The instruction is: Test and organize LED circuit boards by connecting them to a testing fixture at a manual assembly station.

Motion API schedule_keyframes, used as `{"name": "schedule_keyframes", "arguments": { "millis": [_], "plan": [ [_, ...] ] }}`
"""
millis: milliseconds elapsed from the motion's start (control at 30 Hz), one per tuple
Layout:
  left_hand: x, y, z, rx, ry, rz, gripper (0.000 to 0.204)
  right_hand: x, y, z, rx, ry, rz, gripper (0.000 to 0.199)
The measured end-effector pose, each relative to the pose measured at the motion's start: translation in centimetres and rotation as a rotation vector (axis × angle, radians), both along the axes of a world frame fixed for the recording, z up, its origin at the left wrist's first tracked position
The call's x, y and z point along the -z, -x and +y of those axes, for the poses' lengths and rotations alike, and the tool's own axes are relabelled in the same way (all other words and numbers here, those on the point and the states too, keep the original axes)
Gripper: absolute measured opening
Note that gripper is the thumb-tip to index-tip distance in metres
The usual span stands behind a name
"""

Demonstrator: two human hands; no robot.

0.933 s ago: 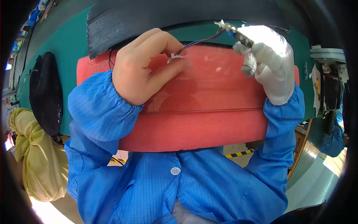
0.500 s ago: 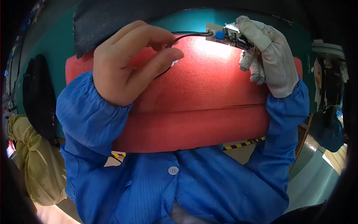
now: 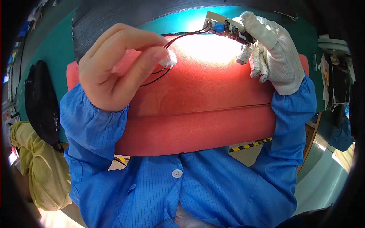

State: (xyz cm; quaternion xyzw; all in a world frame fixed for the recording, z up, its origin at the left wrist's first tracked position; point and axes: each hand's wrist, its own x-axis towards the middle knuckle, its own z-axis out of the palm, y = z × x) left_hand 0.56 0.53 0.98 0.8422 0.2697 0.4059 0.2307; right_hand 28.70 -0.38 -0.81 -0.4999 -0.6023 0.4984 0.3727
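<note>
Nearest the camera, the person's blue grid-patterned work coat (image 3: pixel 182 190) filled the lower frame, both sleeves rising to a thick red foam pad (image 3: pixel 205 110) that lay across the bench edge.

The bare left hand (image 3: pixel 114 72) was held over the left part of the pad, thumb and forefinger closed in a pinch on a small white plastic connector (image 3: pixel 170 60). The other fingers were loosely curled.

From that connector a pair of thin red and black wires (image 3: pixel 182 35) ran up and to the right, reaching the near end of a small beige circuit board with a blue component (image 3: pixel 222 26). The board lay to the right of the left hand, its long axis sloping slightly down to the right.

The right hand, in a white fabric glove (image 3: pixel 272 49), gripped the board's far end, fingers closed around it.

Beyond lay a green bench surface (image 3: pixel 49 57) and a black ribbed mat (image 3: pixel 114 17); a black cap-like object (image 3: pixel 40 102) sat at the left.
</note>
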Motion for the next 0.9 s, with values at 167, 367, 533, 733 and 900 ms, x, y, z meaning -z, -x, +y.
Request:
{"name": "schedule_keyframes", "arguments": {
  "millis": [167, 367, 533, 733, 900],
  "plan": [
    [1.2, -0.3, -0.4, 0.012, 0.112, 0.136, 0.018, -1.4, -0.2, -0.1, -0.192, 0.162, 0.114, 0.062],
    [1.6, -0.2, -0.9, -0.013, 0.164, 0.020, 0.014, -1.8, 0.9, -0.5, -0.214, 0.095, 0.258, 0.085],
    [0.0, 0.9, 1.5, 0.025, 0.878, -0.507, 0.013, -3.8, 2.1, -0.8, -0.020, 0.266, 0.098, 0.042],
    [1.1, 7.7, 7.2, -0.461, 0.737, -1.277, 0.029, -6.1, 2.1, 0.1, -0.109, 0.349, -0.024, 0.040],
    [-0.3, 6.6, 6.3, -0.408, 0.776, -1.177, 0.041, -8.2, -1.9, 6.0, 0.183, 0.073, -0.077, 0.044]
  ]
}}
